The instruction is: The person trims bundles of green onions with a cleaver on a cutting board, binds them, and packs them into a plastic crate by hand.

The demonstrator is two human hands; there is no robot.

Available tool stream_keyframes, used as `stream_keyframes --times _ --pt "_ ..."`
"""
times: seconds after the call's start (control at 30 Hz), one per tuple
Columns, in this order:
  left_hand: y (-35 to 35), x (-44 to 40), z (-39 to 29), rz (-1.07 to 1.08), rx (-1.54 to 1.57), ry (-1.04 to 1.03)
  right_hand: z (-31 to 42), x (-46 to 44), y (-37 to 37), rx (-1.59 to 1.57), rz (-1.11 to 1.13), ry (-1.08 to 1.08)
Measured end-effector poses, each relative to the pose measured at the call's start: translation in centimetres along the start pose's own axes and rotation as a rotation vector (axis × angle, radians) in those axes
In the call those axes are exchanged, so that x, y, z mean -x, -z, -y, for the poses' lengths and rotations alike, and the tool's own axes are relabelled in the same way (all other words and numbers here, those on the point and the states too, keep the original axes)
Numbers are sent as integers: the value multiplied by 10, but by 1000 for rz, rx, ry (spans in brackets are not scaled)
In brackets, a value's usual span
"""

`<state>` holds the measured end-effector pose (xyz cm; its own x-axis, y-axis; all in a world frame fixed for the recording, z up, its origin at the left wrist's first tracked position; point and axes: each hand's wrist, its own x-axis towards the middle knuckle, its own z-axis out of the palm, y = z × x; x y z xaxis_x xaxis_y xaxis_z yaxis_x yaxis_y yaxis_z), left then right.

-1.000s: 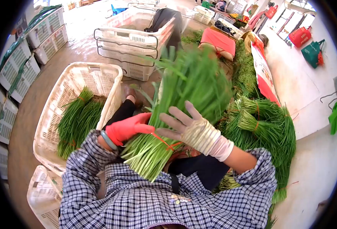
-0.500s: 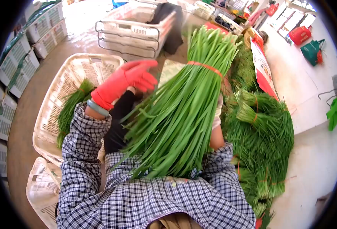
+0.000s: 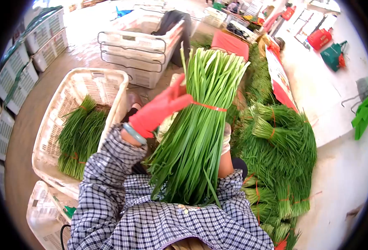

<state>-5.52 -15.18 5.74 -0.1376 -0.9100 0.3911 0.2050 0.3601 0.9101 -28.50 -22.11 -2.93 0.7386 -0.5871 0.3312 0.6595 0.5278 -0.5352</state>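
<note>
A large bundle of long green garlic chives (image 3: 196, 141) stands tilted over my lap, tied near its pale cut ends by an orange-red band (image 3: 209, 106). My left hand (image 3: 163, 106), in a red rubber glove, is at the bundle's left edge near the band. Its fingers are spread and slightly blurred, and whether they touch the stalks is unclear. Behind the bundle's right side is my right hand (image 3: 226, 139), where a whitish glove shows at the wrist. It supports the bundle from behind, and its fingers are hidden by the leaves.
At my left, a white plastic basket (image 3: 121, 89) contains tied chive bundles (image 3: 81, 137). Many more bundles are heaped (image 3: 284, 154) at my right along the pale wall. Stacked crates (image 3: 138, 46) stand ahead, and others (image 3: 15, 87) line the far left. A red stool (image 3: 230, 43) is beyond the bundle.
My left hand has moved right and down to the bundle's edge. The bundle has become more upright and its banded end is lower. The view has shifted, showing more of the left basket.
</note>
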Motion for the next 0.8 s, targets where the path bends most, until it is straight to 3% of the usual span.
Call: stream_keyframes --times 0.03,0.07,0.2,0.27,0.33,0.37,0.4,0.47,0.5,0.53,0.6,0.67,0.7,0.73,0.8 --pt "-14 1 -17 50 67 -48 -4 -5 -7 64 -45 -16" --pt "-17 8 -12 -23 -185 82 -5 -10 -25 140 -102 -30" --pt "-3 25 8 -106 -54 -51 -5 -20 -34 326 -173 -105" --pt "16 39 34 -88 22 -105 -10 -15 -12 243 -189 -213" --pt "33 50 60 0 55 69 -21 -14 9 61 -96 -250" --pt "21 59 62 -36 457 172 -18 -15 10 234 -130 -298" --pt "16 65 63 -47 455 167 -14 -16 11 409 -156 -355" --pt "6 80 67 -17 900 235 -6 -25 3 792 -158 -491" --pt "-3 88 81 -282 906 328 -1 -33 -32 1151 -102 -440" --pt "-3 96 93 -295 912 326 3 -33 -39 1281 -86 -417" --pt "-4 107 111 -191 920 333 33 -53 -100 1898 -145 -638" --pt "-15 106 88 -163 854 346 32 -61 -97 1752 -109 -8" --pt "-17 103 84 -131 842 317 31 -67 -107 1823 -91 105" --pt "-18 101 83 -97 829 285 27 -76 -125 1825 -94 98" --pt "-17 102 90 -75 863 317 17 -95 -149 2303 279 9"
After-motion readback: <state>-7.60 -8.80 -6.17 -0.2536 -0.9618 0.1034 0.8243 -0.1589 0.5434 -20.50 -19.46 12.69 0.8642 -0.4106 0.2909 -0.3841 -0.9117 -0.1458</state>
